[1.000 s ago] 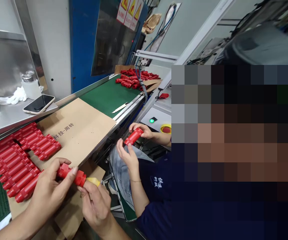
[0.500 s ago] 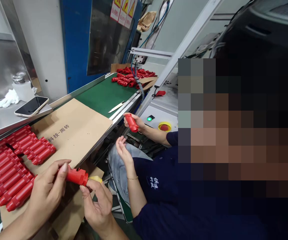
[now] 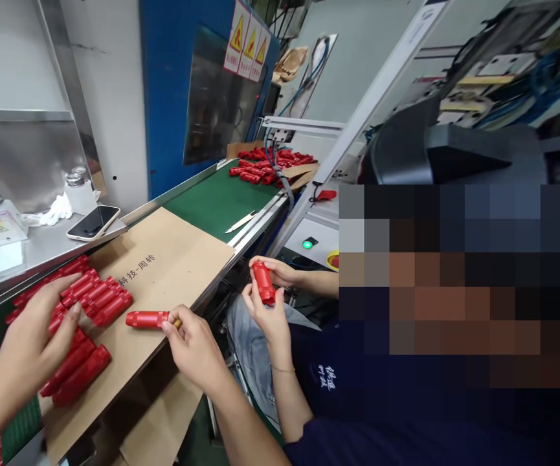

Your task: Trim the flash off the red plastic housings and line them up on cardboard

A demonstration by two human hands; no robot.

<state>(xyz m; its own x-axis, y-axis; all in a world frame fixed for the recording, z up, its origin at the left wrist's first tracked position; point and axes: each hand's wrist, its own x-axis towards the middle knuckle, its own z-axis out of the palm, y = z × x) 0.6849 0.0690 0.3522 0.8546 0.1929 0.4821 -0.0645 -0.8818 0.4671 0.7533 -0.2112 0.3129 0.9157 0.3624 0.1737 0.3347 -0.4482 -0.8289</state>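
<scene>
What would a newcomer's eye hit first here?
The rows of bright red tubes at lower left, by the left hand. Then the single red tube held by the right hand, seen against the cardboard. Farther back, a red pile at the green belt's far end.

Right hand [image 3: 195,346] pinching a red tube [image 3: 146,320] by one end!

The left hand [image 3: 32,343] is hovering, thumb and fingers apart, over tube rows [image 3: 107,301] on the cardboard sheet [image 3: 187,255]; alongside, a co-worker [image 3: 328,414] is holding another tube [image 3: 263,283].
</scene>
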